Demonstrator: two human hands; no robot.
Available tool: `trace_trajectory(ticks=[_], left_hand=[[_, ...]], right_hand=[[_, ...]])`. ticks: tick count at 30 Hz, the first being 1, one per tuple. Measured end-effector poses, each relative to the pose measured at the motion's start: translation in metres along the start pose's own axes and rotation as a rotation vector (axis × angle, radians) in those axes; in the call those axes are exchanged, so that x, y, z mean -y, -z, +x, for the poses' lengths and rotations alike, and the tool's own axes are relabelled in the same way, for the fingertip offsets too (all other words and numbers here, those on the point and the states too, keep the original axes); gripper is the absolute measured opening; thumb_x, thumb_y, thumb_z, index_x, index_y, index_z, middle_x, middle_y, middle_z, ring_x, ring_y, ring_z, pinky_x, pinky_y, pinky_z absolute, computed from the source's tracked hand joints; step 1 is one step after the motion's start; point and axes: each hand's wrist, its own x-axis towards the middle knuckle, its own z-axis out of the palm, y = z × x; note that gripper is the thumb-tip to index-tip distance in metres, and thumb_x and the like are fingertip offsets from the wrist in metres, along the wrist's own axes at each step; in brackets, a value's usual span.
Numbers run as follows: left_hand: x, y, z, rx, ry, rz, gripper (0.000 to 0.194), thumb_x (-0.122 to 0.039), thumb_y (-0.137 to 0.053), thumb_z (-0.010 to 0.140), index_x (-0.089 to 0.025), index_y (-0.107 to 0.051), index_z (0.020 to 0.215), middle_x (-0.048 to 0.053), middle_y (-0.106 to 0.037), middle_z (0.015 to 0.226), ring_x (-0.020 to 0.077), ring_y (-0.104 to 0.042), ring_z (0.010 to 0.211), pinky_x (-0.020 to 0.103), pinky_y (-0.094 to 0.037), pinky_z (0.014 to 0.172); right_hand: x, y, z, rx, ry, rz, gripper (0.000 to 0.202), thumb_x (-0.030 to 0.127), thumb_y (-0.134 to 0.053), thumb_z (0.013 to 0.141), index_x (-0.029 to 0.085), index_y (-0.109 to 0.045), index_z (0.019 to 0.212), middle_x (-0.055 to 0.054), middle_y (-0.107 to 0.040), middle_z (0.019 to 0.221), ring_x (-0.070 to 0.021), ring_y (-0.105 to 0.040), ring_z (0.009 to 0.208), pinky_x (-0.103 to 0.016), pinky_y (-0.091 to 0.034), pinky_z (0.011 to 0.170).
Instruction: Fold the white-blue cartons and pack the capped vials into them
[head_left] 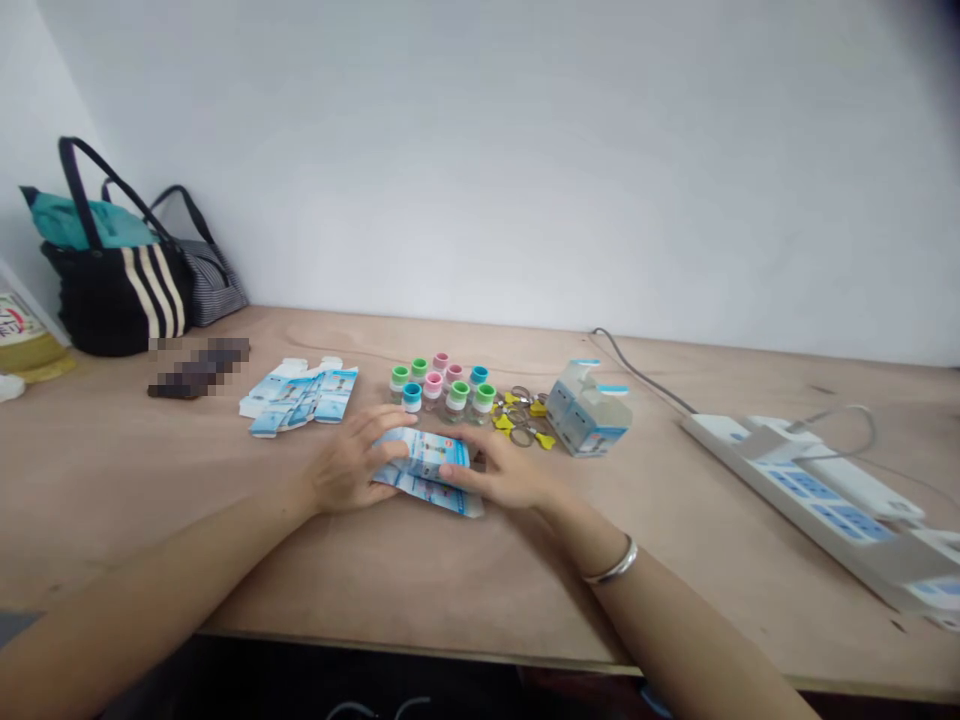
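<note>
Between my hands is a blue-and-white printed carton (431, 455), partly flattened, with a flap lying toward me. My left hand (356, 460) grips its left side, fingers bent over the top. On the other side my right hand (506, 472) holds the right end, thumb on the near face. Just beyond stand several small clear bottles (457, 398) with green, pink and blue tops. Beside them lie metal rings with yellow tags (517, 415). An opened carton (589, 410) stands upright to the right, its flaps raised. Flat cartons (304, 395) lie stacked loosely to the left.
A white power strip (810, 500) with plugged-in chargers runs along the right, its grey cable (645, 370) reaching the wall. Far left are a black striped bag (124, 295), a grey bag (214, 280), a blurred dark object (199, 370) and a container of yellow liquid (30, 350).
</note>
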Motion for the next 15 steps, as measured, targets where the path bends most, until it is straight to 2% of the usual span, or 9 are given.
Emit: trace_trajectory(ticks=[4,8,10,12,15], left_hand=[[-0.002,0.004,0.004,0.046,-0.070,0.066,0.008,-0.015,-0.060,0.075,-0.021,-0.060,0.080,0.008,-0.057,0.121,0.0266,-0.046,0.120,0.048,-0.041,0.100],[0.005,0.024,0.002,0.059,-0.116,-0.038,0.015,-0.010,-0.052,0.077,-0.021,-0.060,0.083,0.005,-0.068,0.094,0.0181,-0.061,0.094,0.039,-0.049,0.091],[0.012,0.039,-0.001,-0.002,-0.029,-0.080,0.016,-0.010,-0.052,0.077,-0.021,-0.060,0.085,0.004,-0.069,0.084,0.0156,-0.063,0.083,0.037,-0.051,0.088],[0.018,0.051,-0.003,-0.056,0.087,-0.120,0.013,-0.013,-0.053,0.077,-0.021,-0.060,0.083,0.003,-0.070,0.083,0.0152,-0.064,0.081,0.036,-0.051,0.088],[0.021,0.060,-0.003,0.002,0.166,-0.259,0.011,-0.015,-0.054,0.077,-0.021,-0.062,0.081,0.004,-0.071,0.084,0.0157,-0.066,0.082,0.035,-0.052,0.087]], right_hand=[[-0.003,0.000,0.000,-0.123,-0.143,-0.049,0.048,0.050,-0.062,0.074,0.016,-0.062,0.107,-0.007,-0.067,0.096,-0.0201,-0.060,0.080,-0.032,-0.047,0.070],[-0.011,0.004,-0.002,-0.198,-0.213,-0.021,0.048,0.052,-0.062,0.074,0.016,-0.062,0.104,-0.007,-0.067,0.091,-0.0176,-0.060,0.074,-0.030,-0.047,0.065],[-0.016,0.006,-0.003,-0.213,-0.216,0.021,0.048,0.052,-0.060,0.075,0.015,-0.061,0.106,-0.006,-0.067,0.082,-0.0166,-0.059,0.069,-0.029,-0.047,0.062],[-0.019,0.008,-0.004,-0.208,-0.202,0.041,0.047,0.052,-0.059,0.077,0.014,-0.061,0.105,-0.004,-0.065,0.073,-0.0155,-0.058,0.064,-0.028,-0.046,0.059],[-0.017,0.008,-0.004,-0.172,-0.194,0.025,0.045,0.050,-0.061,0.075,0.014,-0.062,0.103,-0.003,-0.064,0.072,-0.0143,-0.056,0.062,-0.026,-0.045,0.057]])
